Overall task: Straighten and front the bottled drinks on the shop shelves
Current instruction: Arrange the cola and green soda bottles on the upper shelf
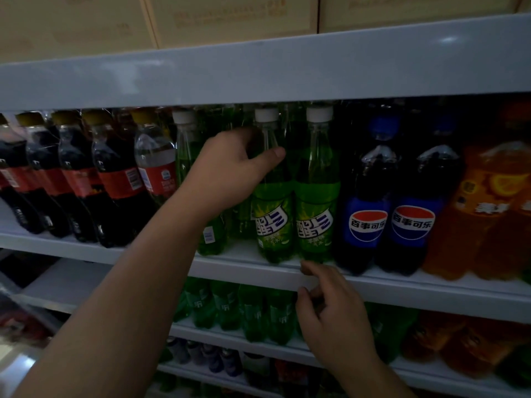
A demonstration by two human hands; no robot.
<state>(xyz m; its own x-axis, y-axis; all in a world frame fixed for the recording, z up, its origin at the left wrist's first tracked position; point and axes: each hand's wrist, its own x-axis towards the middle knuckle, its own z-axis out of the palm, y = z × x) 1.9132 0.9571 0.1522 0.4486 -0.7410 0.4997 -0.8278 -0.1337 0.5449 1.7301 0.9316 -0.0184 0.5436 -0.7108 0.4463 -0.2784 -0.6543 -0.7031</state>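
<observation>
Left hand (230,170): fingers clamped round the neck of the green bottle (273,216), centre frame, upright at the front of the shelf (416,291). Right hand (330,314), lower centre: fingers loosely curled, holding nothing, one fingertip at the shelf lip under the next green bottle (316,219).

blue-label cola bottles (367,222): 百事可乐 | green bottles (273,222): 醒目 | orange bottles (488,208): label blurred
</observation>
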